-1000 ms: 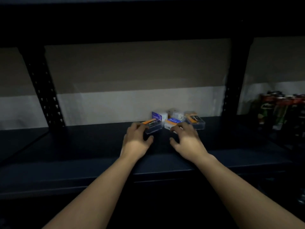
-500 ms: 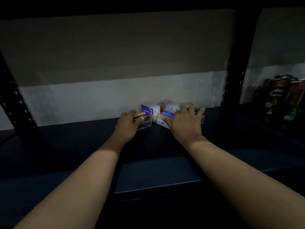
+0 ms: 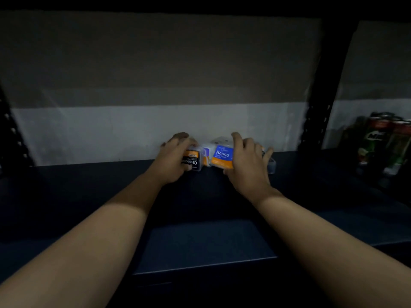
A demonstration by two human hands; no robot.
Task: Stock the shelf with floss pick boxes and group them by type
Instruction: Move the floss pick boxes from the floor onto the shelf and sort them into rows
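Observation:
A small cluster of floss pick boxes sits at the back of a dark shelf [image 3: 111, 192] against the pale wall. My left hand [image 3: 172, 158] grips a black-and-orange box labelled "Charcoal" [image 3: 192, 161], tipped up on its side. My right hand [image 3: 246, 161] holds a blue-and-orange box labelled "Round" [image 3: 222, 157], also tilted up. A clear box [image 3: 270, 164] peeks out behind my right hand's fingers. Other boxes between the two hands are mostly hidden.
A black perforated shelf upright [image 3: 320, 103] stands right of the boxes. Beyond it, in the neighbouring bay, stand dark green and red packages [image 3: 382, 141]. Another upright [image 3: 13, 138] is at the far left. A lower shelf edge [image 3: 204, 263] juts toward me.
Both hands reached farther back and closed round boxes. The Charcoal and Round boxes have been tipped up from lying flat. The view moved closer to the shelf.

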